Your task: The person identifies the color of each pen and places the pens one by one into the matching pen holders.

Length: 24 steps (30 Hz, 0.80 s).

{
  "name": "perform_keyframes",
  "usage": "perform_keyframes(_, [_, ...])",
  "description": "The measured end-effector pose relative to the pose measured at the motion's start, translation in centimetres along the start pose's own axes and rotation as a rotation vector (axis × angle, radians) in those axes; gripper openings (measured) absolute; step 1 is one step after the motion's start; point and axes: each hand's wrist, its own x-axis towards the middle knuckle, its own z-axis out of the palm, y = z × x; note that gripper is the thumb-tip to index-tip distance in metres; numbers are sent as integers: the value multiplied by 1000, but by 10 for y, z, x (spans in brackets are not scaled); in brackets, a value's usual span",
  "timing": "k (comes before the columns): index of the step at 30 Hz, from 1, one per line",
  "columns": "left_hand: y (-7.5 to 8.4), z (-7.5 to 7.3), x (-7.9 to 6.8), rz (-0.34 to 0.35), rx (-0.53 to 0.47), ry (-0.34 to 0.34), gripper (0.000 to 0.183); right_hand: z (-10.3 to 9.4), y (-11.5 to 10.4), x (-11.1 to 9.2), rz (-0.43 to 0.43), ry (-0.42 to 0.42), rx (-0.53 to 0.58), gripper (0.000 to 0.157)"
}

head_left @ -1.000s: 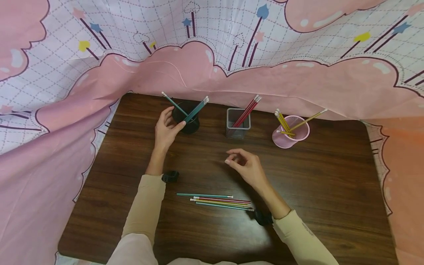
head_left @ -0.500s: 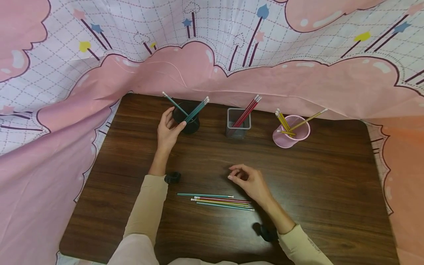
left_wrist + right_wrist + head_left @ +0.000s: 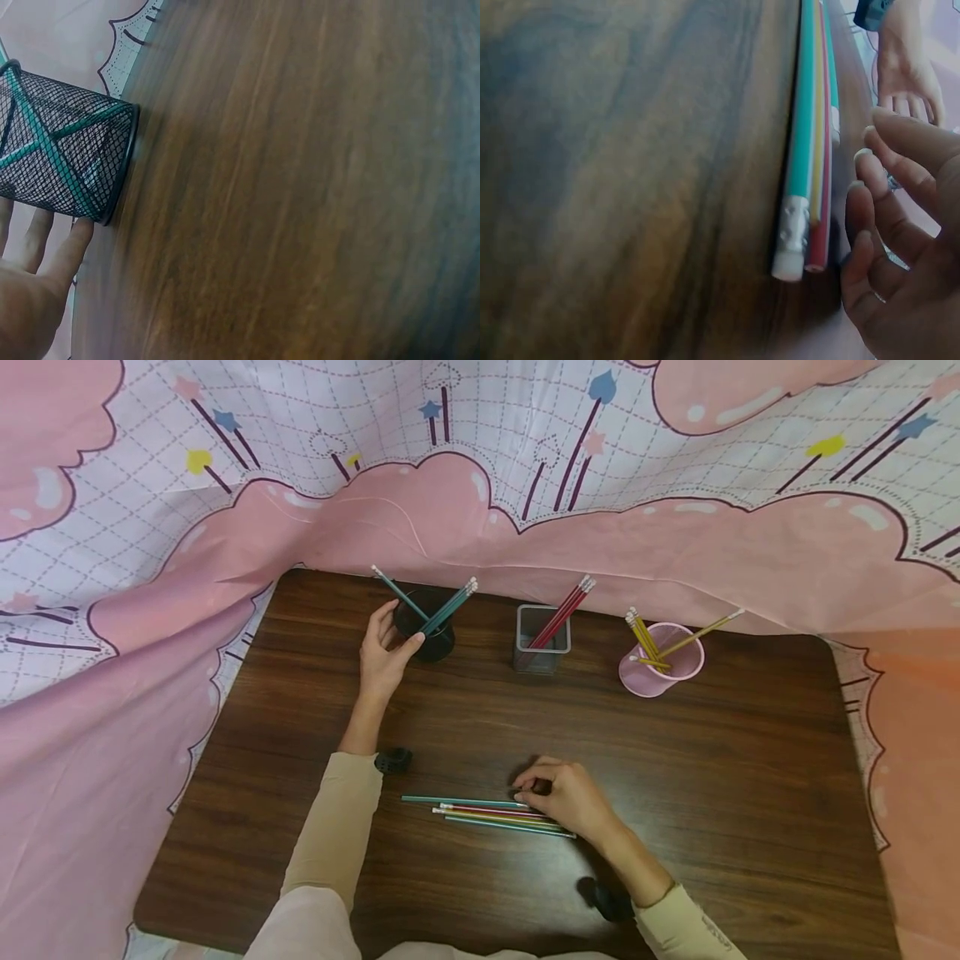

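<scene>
At the back left, my left hand (image 3: 384, 664) holds a black mesh pencil cup (image 3: 437, 648), thumb at its front and fingers along its left side. Several teal pencils (image 3: 450, 608) lean inside; their shafts cross behind the mesh cup (image 3: 67, 142) in the left wrist view. My right hand (image 3: 576, 802) hovers low at the right end of a loose pencil bunch. Its fingers are loosely bent, with nothing between them in the right wrist view. The bunch has a teal pencil (image 3: 457, 800) farthest back, then a red pencil (image 3: 487, 811), a yellow pencil (image 3: 474, 815) and another teal pencil (image 3: 801, 135).
A grey square mesh holder (image 3: 542, 662) with red pencils (image 3: 561, 614) stands at the back middle. Right of it is a pink cup (image 3: 637, 678) holding yellow pencils (image 3: 643, 635). A patterned curtain (image 3: 465, 518) hangs behind the brown wooden table (image 3: 712, 793).
My right hand has come down toward me, from mid-table to the right end of the loose pencils. The left hand stays at the black cup, its arm shifting slightly right.
</scene>
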Motion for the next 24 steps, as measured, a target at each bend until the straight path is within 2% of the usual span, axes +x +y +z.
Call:
perform_keyframes(4, [-1, 0, -1, 1, -6, 3, 65, 8, -1, -2, -14, -14, -104, 14])
perform_keyframes(9, [-1, 1, -2, 12, -1, -3, 66, 14, -3, -2, -39, 17, -273, 14])
perform_keyframes(14, [-1, 2, -3, 11, 12, 4, 67, 14, -1, -2, -66, 36, -363, 12])
perform_keyframes(20, [-2, 3, -4, 16, 4, 9, 68, 12, 2, -3, -124, 83, -320, 9])
perform_keyframes(24, [-2, 3, -3, 18, 16, 8, 67, 7, 4, -5, -78, 109, -179, 7])
